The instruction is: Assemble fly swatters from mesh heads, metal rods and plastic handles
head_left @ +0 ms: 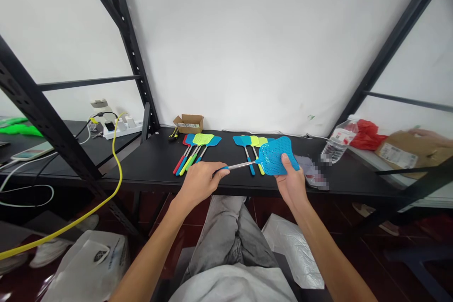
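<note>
Left grip [202, 179] curled, right grip [293, 183] pinched

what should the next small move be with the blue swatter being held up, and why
Probably lower the held blue swatter toward the right-hand group of swatters: the left grip has its handle end, the right grip its mesh head, and that head overlaps the group in view.

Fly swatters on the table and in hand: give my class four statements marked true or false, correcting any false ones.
1. The left hand and right hand hold the same blue swatter. True.
2. The left hand grips its head. False: that hand is at the handle end.
3. A red swatter lies in the left group on the table. True.
4. Every swatter on the table is red. False: blue and yellow-green ones lie there.
</note>
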The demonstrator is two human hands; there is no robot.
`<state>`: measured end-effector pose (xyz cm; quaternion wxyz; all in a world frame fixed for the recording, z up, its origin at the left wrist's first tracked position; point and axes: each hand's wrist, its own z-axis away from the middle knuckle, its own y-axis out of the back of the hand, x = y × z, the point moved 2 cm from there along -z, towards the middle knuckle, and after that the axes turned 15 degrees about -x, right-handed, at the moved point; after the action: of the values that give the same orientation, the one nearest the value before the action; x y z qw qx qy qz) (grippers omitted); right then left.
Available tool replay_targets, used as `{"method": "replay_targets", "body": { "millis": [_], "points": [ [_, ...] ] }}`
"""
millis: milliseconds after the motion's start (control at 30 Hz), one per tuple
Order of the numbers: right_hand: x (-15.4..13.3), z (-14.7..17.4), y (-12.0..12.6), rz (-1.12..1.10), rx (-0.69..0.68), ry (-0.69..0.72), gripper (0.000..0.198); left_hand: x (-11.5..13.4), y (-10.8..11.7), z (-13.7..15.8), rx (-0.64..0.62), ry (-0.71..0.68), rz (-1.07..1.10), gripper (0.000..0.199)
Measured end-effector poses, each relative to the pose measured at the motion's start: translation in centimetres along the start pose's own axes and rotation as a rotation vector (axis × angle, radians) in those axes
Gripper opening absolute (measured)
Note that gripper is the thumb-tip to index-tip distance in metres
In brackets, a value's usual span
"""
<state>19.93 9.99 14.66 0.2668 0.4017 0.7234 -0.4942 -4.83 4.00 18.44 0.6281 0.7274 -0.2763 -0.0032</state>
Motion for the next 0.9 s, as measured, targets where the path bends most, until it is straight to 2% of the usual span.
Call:
{"method": "replay_targets", "body": {
  "millis": [67,167,267,467,567,667,800,900],
  "points": [
    [-0.5,-0.4,0.6,0.044,0.014,-0.005,0.034,0.3,-0.6,-0.2,-0.04,-0.024,0.112,0.038],
    [-0.8,-1.3,1.9,0.075,0.045,-0.024,0.041,1.0,-1.8,-0.6,-0.177,-0.073,0.259,0.036],
    [-0.4,-1.9,3.2,0.071,0.084,-0.058,0.049,1.7,-3.0,-0.8,-0.275,-0.097,0.32,0.029],
    [-0.6,-2.2,4.4,0.047,0.132,-0.099,0.044,1.1,-4.5,-2.6,-0.153,-0.073,0.445,0.028],
    [-1.1,-2.3,5.1,0.047,0.158,-0.113,0.036,-0.2,-4.9,-4.4,-0.017,0.05,0.453,0.03],
    [-1.3,-2.4,5.7,0.05,0.172,-0.107,0.032,-1.1,-5.2,-6.7,0.093,0.228,0.359,0.035],
    [-0.7,-2.5,5.6,0.042,0.141,-0.109,0.033,-0.5,-6.4,-9.8,0.051,0.446,0.155,0.039],
    [-0.2,-2.4,5.0,0.037,0.115,-0.125,0.035,0.5,-7.6,-11.4,-0.007,0.536,0.052,0.039]
  ]
}}
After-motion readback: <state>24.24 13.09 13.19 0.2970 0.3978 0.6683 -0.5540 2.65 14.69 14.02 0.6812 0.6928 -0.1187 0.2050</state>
